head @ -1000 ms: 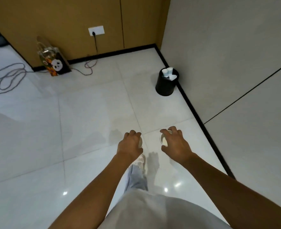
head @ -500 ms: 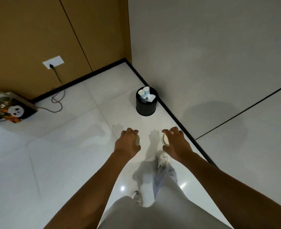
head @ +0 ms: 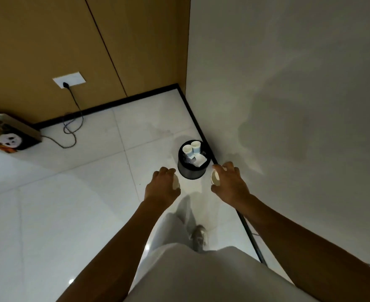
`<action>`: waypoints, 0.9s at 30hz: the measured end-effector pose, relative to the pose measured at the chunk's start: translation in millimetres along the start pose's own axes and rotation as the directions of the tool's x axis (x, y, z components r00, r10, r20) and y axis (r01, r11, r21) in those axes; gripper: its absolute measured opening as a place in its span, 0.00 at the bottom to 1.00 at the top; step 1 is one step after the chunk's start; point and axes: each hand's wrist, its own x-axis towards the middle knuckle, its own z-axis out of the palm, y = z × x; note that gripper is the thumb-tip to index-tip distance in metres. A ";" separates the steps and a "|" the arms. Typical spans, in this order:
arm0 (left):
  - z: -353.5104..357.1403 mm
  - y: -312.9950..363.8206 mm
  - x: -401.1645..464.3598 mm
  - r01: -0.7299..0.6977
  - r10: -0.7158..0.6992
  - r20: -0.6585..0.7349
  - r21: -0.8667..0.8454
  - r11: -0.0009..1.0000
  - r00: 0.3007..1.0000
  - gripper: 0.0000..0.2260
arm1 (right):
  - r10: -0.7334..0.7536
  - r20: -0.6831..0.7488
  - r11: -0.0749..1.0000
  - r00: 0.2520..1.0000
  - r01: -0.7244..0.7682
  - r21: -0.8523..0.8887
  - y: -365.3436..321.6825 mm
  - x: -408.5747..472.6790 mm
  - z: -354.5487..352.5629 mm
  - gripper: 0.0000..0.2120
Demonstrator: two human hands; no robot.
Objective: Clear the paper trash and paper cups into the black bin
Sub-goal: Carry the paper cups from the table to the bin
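Both arms reach forward, left hand (head: 162, 185) and right hand (head: 229, 183) each curled around a paper cup (head: 215, 178), the black bin (head: 191, 171) just ahead between them

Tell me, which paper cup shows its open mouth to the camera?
The cup in the right hand, paper cup: its round rim faces us; the left hand's cup is mostly hidden.
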 end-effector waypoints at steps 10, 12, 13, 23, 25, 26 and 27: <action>-32.9 -10.9 168.5 0.075 -0.073 0.042 -0.061 0.995 0.996 0.28 | -0.029 0.048 0.998 0.998 0.027 0.056 -19.1 180.0 -32.9 0.30; -36.1 -12.4 200.2 0.053 -0.050 0.057 -0.052 0.997 0.997 0.28 | -0.005 0.055 0.997 0.998 0.001 0.076 -20.6 212.4 -35.1 0.29; -36.7 -13.3 215.2 0.049 -0.046 0.065 -0.051 0.997 0.997 0.28 | 0.005 0.063 0.996 0.998 -0.011 0.093 -20.4 227.9 -35.3 0.29; 14.4 -32.5 341.6 0.181 -0.163 0.114 -0.171 0.968 0.980 0.27 | 0.050 0.183 0.996 0.982 -0.063 0.070 14.4 369.2 17.3 0.30; 42.2 -37.2 365.2 0.221 -0.199 0.115 -0.221 0.950 0.973 0.27 | 0.038 0.210 0.996 0.977 -0.053 0.067 27.6 398.6 41.0 0.29; 57.3 -38.5 377.6 0.235 -0.211 0.120 -0.245 0.940 0.970 0.27 | 0.034 0.223 0.997 0.974 -0.049 0.065 34.8 413.3 53.7 0.29; 72.4 -39.8 390.4 0.245 -0.218 0.127 -0.265 0.932 0.968 0.27 | 0.031 0.234 0.997 0.972 -0.047 0.063 41.8 428.2 66.5 0.29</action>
